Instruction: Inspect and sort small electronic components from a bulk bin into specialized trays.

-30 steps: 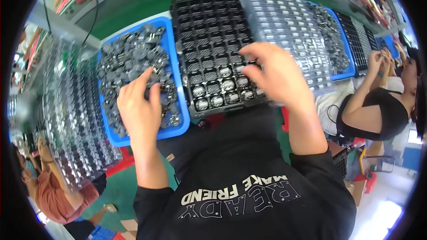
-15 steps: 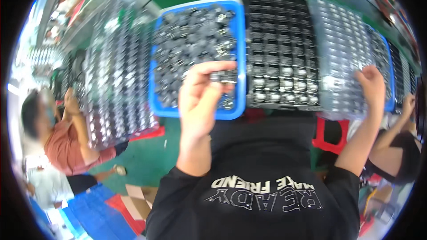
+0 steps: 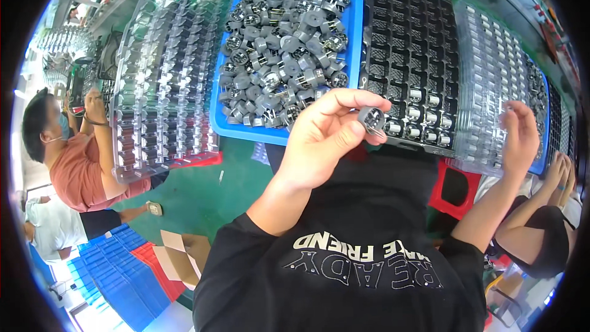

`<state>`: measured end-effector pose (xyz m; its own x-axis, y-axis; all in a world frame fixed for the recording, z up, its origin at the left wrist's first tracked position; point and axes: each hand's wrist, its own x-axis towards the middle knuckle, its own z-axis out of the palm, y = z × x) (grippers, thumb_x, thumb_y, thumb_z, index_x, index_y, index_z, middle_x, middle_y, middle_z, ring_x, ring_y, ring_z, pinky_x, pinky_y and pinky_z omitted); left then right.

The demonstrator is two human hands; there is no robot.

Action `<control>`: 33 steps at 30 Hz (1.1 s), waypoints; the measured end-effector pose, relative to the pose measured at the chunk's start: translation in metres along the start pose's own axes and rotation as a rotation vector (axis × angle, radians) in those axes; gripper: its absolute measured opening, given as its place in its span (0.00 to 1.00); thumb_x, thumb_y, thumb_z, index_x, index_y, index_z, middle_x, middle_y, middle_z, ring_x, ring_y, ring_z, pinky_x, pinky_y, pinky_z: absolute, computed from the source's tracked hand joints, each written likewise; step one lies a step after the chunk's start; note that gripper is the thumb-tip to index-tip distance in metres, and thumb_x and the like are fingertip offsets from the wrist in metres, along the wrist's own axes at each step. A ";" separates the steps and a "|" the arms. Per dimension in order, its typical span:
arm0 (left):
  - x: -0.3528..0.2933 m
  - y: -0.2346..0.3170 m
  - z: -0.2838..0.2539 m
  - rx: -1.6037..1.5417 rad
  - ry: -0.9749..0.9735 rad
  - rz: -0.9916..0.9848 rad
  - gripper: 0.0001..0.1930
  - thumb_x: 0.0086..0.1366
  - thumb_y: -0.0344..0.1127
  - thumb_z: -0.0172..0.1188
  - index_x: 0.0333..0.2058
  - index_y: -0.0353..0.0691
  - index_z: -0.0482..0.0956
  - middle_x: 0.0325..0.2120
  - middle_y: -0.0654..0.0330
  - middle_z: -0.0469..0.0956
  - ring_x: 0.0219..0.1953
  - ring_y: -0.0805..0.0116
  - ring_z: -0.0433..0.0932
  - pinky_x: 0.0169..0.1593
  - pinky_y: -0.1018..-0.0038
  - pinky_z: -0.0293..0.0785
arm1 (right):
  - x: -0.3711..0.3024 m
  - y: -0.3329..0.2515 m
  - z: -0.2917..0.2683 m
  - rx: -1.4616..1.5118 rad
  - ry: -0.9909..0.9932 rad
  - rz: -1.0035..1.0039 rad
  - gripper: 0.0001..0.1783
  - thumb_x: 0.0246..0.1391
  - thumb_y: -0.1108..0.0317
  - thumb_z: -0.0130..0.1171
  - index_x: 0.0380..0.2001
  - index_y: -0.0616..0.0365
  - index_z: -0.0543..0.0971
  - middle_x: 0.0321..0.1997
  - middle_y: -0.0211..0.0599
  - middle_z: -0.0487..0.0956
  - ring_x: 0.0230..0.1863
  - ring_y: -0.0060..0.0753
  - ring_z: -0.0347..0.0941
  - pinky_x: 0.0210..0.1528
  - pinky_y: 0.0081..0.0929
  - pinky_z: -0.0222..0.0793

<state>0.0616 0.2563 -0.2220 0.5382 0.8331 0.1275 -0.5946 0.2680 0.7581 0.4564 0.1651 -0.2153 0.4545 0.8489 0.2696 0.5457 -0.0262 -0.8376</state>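
Note:
Between the thumb and fingers of my left hand [image 3: 322,138] is a small round grey part [image 3: 371,120] with metal pieces on its face. I hold it over the front left corner of a black compartment tray [image 3: 409,55], whose nearest rows contain several shiny metal-and-grey parts. Left of it stands a blue bin [image 3: 356,24] heaped with loose grey parts [image 3: 279,55] with metal prongs. My right hand [image 3: 521,138] is raised by the right edge of a stack of clear plastic trays [image 3: 482,86]. Its fingers are loosely bent and apart, with nothing visible in them.
More clear moulded trays [image 3: 166,80] stand at the left, near a seated person in a reddish shirt [image 3: 83,169]. Another person's hands [image 3: 558,172] work at the far right. A red stool [image 3: 458,190] and an opened cardboard box [image 3: 181,255] are lower down.
My left hand has moved right with the grey part, from over the blue bin to the black tray, and the part's round face now shows. My right hand has lowered slightly, its fingers looser.

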 end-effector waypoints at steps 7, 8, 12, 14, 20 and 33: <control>-0.009 -0.016 0.021 0.116 0.023 0.006 0.22 0.72 0.38 0.63 0.57 0.28 0.73 0.49 0.48 0.81 0.47 0.66 0.82 0.53 0.69 0.80 | -0.069 -0.133 0.127 0.607 -0.131 -0.058 0.13 0.50 0.88 0.66 0.40 0.66 0.84 0.42 0.44 0.84 0.41 0.28 0.81 0.43 0.23 0.80; -0.009 -0.016 0.023 0.104 0.037 0.019 0.23 0.71 0.38 0.64 0.57 0.27 0.73 0.49 0.49 0.81 0.49 0.66 0.81 0.54 0.69 0.79 | -0.069 -0.136 0.131 0.484 -0.147 -0.156 0.14 0.48 0.87 0.68 0.40 0.65 0.84 0.40 0.43 0.84 0.40 0.29 0.81 0.42 0.24 0.79; -0.013 -0.014 0.023 0.071 0.030 0.018 0.23 0.71 0.38 0.64 0.57 0.27 0.74 0.50 0.50 0.81 0.50 0.66 0.81 0.55 0.69 0.78 | -0.062 -0.146 0.139 0.306 -0.212 -0.411 0.19 0.38 0.78 0.79 0.38 0.63 0.87 0.34 0.39 0.84 0.35 0.34 0.81 0.37 0.26 0.77; -0.015 -0.010 0.022 0.081 0.030 0.005 0.23 0.71 0.38 0.64 0.57 0.27 0.74 0.50 0.51 0.81 0.52 0.66 0.80 0.57 0.69 0.76 | -0.062 -0.147 0.139 0.272 -0.221 -0.430 0.19 0.38 0.77 0.79 0.38 0.63 0.87 0.33 0.39 0.84 0.34 0.33 0.81 0.36 0.26 0.77; -0.019 -0.005 0.018 0.134 0.030 0.001 0.22 0.70 0.35 0.64 0.56 0.26 0.74 0.52 0.50 0.80 0.55 0.63 0.79 0.60 0.67 0.74 | -0.064 -0.152 0.140 0.206 -0.234 -0.481 0.20 0.38 0.74 0.80 0.38 0.62 0.87 0.33 0.39 0.84 0.34 0.33 0.81 0.35 0.26 0.77; -0.028 -0.009 0.009 0.097 0.050 -0.012 0.18 0.69 0.29 0.65 0.54 0.27 0.76 0.51 0.49 0.80 0.53 0.62 0.80 0.58 0.66 0.76 | -0.071 -0.145 0.150 0.131 -0.249 -0.494 0.17 0.40 0.73 0.78 0.37 0.62 0.86 0.33 0.41 0.84 0.33 0.36 0.82 0.35 0.28 0.78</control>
<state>0.0572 0.2263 -0.2268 0.5130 0.8538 0.0883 -0.5263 0.2316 0.8182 0.2393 0.1882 -0.1842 -0.0212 0.8430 0.5375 0.5519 0.4581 -0.6968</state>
